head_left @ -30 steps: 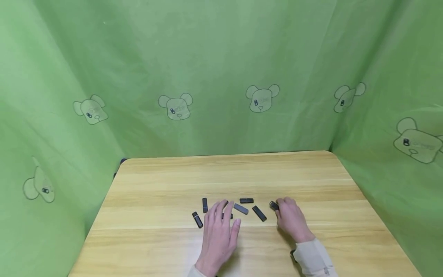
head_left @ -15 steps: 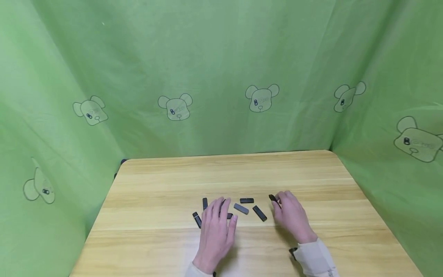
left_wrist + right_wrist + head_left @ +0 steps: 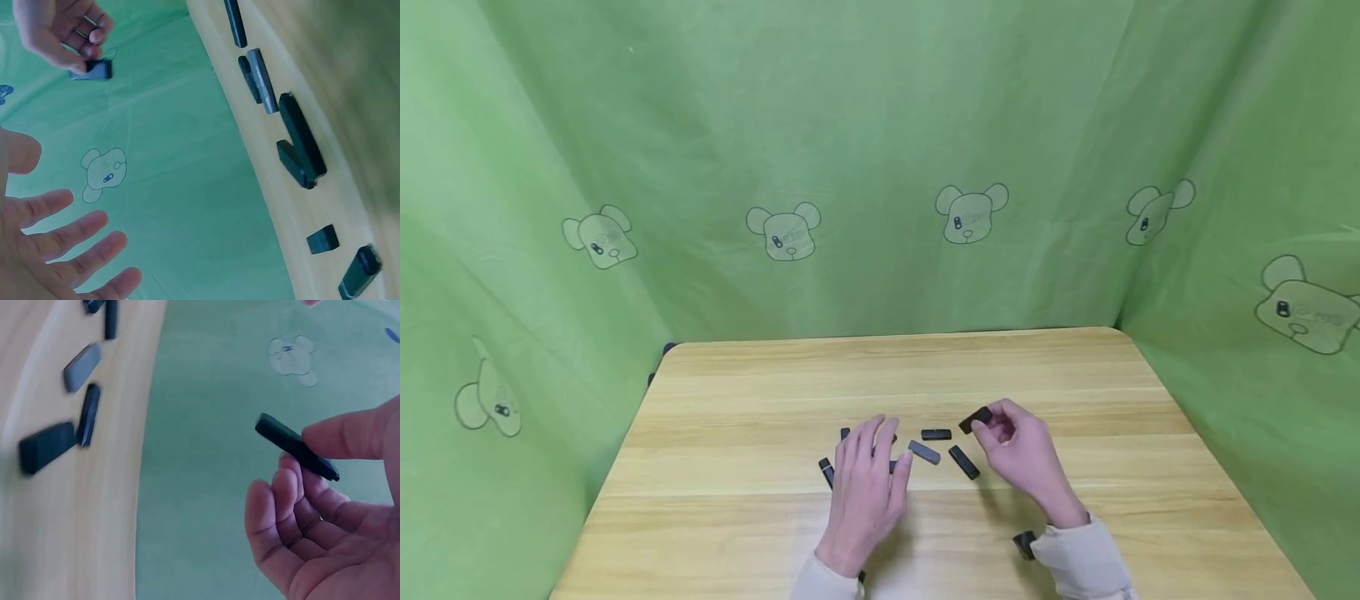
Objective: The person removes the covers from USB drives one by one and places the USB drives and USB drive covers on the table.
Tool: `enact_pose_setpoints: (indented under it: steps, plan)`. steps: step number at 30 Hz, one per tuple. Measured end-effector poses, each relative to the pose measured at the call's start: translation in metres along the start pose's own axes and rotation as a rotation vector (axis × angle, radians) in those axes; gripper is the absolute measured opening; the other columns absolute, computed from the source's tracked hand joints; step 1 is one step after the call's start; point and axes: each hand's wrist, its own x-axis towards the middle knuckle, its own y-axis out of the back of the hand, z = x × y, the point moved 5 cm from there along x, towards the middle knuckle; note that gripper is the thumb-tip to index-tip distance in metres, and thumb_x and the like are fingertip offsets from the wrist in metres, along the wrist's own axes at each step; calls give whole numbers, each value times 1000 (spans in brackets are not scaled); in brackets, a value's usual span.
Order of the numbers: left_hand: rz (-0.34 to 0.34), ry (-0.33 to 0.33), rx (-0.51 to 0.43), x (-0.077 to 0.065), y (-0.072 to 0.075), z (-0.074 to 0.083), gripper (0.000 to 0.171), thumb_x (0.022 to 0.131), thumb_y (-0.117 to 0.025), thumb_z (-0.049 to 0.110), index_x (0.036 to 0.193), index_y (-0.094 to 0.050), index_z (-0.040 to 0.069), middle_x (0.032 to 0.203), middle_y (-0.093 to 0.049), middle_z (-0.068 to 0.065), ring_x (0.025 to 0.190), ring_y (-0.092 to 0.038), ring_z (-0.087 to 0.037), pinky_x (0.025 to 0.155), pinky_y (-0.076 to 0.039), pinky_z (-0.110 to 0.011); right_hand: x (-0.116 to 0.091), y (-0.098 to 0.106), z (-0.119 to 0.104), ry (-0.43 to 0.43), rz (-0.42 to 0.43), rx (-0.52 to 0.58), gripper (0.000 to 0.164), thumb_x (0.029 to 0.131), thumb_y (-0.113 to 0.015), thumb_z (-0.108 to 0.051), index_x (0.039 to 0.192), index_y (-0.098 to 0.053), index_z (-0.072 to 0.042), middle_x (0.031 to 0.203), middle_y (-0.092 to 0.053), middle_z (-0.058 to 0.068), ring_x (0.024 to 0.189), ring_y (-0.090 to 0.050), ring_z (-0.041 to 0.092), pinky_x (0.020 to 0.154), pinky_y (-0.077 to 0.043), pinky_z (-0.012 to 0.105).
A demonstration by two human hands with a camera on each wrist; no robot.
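Observation:
Between thumb and fingers, my right hand (image 3: 1028,457) pinches a black USB stick (image 3: 973,420), raised off the table. The right wrist view shows this stick tilted under the thumb (image 3: 350,434). My left hand (image 3: 863,500) hovers with spread, relaxed fingers over several black sticks and holds nothing; it partly covers them. To its right lie a grey USB stick (image 3: 923,452), a black stick (image 3: 936,434) set crosswise and a slanted black stick (image 3: 964,462). A black stick with a pale band (image 3: 827,472) peeks out left of the hand.
The sticks lie on a light wood-grain table (image 3: 737,400). A green curtain (image 3: 880,108) printed with bear heads stands behind and on both sides. Dark bands or devices sit at both wrists, near the pale sleeves (image 3: 1086,558).
My right hand has lifted the black stick and carried it slightly left and away from me, turning it. My left hand has shifted slightly; the sticks on the table stay put.

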Motion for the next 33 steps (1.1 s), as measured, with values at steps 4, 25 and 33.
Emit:
enact_pose_setpoints:
  steps: [4,25,33]
  plan:
    - [41,-23,-15,6,2,-1,41,96,-62,27,132,-60,8,132,-65,-15,123,-60,-30,97,-51,-44,0,0,-10,-76,-13,188,14,93,-71,-11,100,-66,-1,88,-66,11,73,-61,11,67,-55,20]
    - [-12,11,-226,33,-1,12,34,106,-48,29,128,-61,7,136,-64,-14,127,-59,-27,104,-49,-45,-3,-20,-45,-167,-52,625,18,97,-68,-11,101,-63,6,88,-78,-3,72,-71,10,77,-62,27]
    - [-70,117,-426,39,-5,13,36,109,-43,28,132,-58,4,137,-64,-15,127,-60,-26,107,-49,-46,-7,-26,-50,-166,-79,741,11,97,-68,-13,97,-64,-3,83,-75,-7,73,-70,8,81,-61,26]
